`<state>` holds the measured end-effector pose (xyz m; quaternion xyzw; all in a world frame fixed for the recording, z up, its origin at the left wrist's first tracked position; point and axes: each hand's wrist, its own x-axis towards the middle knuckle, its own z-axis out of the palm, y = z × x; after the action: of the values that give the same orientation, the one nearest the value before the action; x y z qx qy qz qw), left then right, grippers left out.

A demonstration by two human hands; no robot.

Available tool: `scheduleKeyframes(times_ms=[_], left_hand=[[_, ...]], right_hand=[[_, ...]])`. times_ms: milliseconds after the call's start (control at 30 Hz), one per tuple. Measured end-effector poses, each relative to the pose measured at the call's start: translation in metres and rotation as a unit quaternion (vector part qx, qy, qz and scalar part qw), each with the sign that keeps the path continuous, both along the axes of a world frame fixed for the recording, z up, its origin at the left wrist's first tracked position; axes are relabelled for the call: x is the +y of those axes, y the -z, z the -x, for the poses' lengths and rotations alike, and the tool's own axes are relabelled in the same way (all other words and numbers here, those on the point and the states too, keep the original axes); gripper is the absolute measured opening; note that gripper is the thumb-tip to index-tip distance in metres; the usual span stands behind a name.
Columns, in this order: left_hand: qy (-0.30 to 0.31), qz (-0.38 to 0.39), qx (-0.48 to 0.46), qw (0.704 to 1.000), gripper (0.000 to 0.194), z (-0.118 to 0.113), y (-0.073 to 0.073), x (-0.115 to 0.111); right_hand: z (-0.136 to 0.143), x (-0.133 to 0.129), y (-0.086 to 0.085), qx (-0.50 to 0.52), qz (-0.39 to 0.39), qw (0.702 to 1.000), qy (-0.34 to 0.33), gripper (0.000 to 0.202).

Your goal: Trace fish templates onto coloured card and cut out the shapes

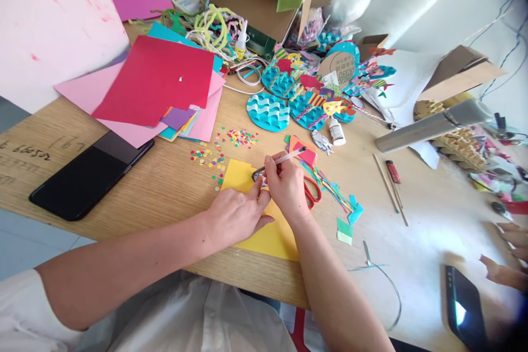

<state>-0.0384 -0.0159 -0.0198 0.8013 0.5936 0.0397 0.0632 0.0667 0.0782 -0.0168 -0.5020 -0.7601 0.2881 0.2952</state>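
Observation:
My right hand [285,182] pinches a slim pen [291,155] with a clear barrel and dark cap end, its tip down at the yellow paper. My left hand [237,210] lies on the yellow sheet [274,234], fingers spread, index finger pressing by a small whitish cutout [259,177] that the hands partly hide. Red-handled scissors [312,192] show just right of my right hand, their blades out of sight. Beyond it lie a red paper scrap [305,153] and thin coloured paper strips [334,190].
A black phone [91,176] and stacked coloured paper [157,80] lie left. Confetti dots [241,137] are scattered ahead. Decorated blue discs [268,111], a small white bottle [337,131] and a grey cylinder [433,125] stand farther off. Another person's hand [509,264] shows at right.

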Motion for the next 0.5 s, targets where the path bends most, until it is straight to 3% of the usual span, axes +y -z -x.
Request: scheduleKeyframes(times_ms=[500], left_hand=[[0.006, 0.012, -0.007, 1.000, 0.058, 0.0006, 0.0015, -0.0002]], right_hand=[[0.0006, -0.0040, -0.0026, -0.020, -0.022, 0.999, -0.023, 0.023]])
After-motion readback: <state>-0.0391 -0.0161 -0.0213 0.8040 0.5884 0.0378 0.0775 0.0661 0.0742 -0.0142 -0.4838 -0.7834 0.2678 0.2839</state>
